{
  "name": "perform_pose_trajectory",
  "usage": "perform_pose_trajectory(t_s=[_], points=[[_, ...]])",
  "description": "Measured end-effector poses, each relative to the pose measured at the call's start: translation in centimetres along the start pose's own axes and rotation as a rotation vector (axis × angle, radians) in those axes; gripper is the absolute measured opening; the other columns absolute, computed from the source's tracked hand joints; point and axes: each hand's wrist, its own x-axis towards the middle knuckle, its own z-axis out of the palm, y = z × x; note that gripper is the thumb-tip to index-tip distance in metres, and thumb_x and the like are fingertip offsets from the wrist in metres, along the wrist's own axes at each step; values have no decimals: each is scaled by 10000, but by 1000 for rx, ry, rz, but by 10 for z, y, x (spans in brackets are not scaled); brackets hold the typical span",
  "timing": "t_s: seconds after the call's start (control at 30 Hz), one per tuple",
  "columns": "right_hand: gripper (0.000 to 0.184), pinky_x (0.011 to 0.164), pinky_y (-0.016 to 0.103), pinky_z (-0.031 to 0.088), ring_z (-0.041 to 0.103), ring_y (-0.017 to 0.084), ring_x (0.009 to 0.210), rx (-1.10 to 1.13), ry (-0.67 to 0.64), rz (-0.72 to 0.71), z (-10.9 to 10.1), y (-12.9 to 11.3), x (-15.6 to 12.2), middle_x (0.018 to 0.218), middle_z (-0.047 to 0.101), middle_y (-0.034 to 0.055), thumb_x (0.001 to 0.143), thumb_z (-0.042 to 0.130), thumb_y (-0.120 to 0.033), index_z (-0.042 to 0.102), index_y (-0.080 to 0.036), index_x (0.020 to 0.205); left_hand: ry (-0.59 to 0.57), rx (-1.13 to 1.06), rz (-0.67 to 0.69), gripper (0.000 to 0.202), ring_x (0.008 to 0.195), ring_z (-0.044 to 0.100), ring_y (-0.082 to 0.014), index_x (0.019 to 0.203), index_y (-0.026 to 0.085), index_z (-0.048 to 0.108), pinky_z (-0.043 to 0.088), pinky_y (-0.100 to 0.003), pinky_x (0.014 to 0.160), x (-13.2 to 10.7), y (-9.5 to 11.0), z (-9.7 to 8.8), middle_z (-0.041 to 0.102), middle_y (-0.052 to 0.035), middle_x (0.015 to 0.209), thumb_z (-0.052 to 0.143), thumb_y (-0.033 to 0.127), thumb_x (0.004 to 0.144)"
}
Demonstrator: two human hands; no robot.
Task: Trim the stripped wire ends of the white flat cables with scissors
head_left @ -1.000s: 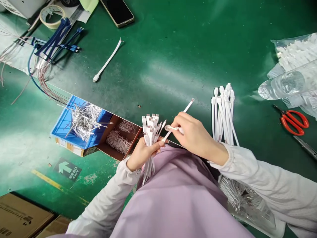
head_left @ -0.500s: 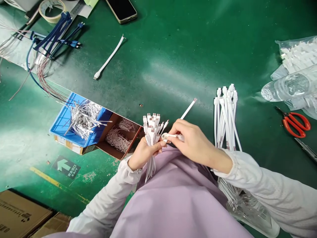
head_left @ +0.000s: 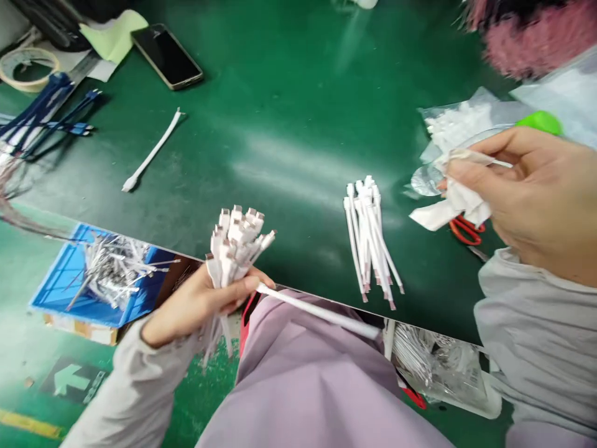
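Clasping the bundle of white cables plugs uppermost, the left hand is positioned at the near edge of the counter. Directions, as I see it standing here, are taken from this hand, twelve o'clock pointing away from the worker. Its grip is closed: fingers wrap the bundle, while the thumb side pinches a single white cable extending toward four o'clock over the lilac garment. The far end is blurred.

The right hand, between two and three o'clock, has its grip closed on a crumpled white cloth, above the counter. A loose pile of cables lies just short of three o'clock.

Recommended handling, in my judgement:
1. Pinch the single cable firmly near its end; slack would let it twist.
2. Hold the bundle without crushing it.
3. Lift the cloth clear of the red-handled tool beneath.
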Motion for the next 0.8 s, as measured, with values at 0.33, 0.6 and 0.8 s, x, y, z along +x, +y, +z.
perform_pose_trajectory(t_s=[0.33, 0.6, 0.8], points=[[260, 462, 252, 411, 558, 140, 557, 266, -89, 195, -9, 96, 32, 654, 600, 2, 656, 755, -373, 591, -199, 759, -49, 430, 149, 282, 473, 430, -94, 955, 91, 723, 360, -227, 472, 151, 104, 43, 523, -10, 568, 608, 295, 799], [91, 614, 289, 458, 579, 151, 645, -207, 275, -199, -11, 83, 42, 748, 642, 21, 826, 624, -281, 636, -191, 835, -6, 1433, 610, 482, 815, 698, -193, 1299, 134, 542, 554, -295, 632, 151, 91, 120, 522, -161, 1374, 372, 27, 860], [186, 700, 366, 500, 655, 255, 850, -535, 705, -415, -52, 84, 67, 898, 712, 106, 784, 647, -170, 711, -131, 954, -79, 1741, 545, 626, 612, 678, -144, 1456, 66, 316, 523, -280, 429, 167, 81, 144, 246, -218, 1522, 271, -37, 840]])
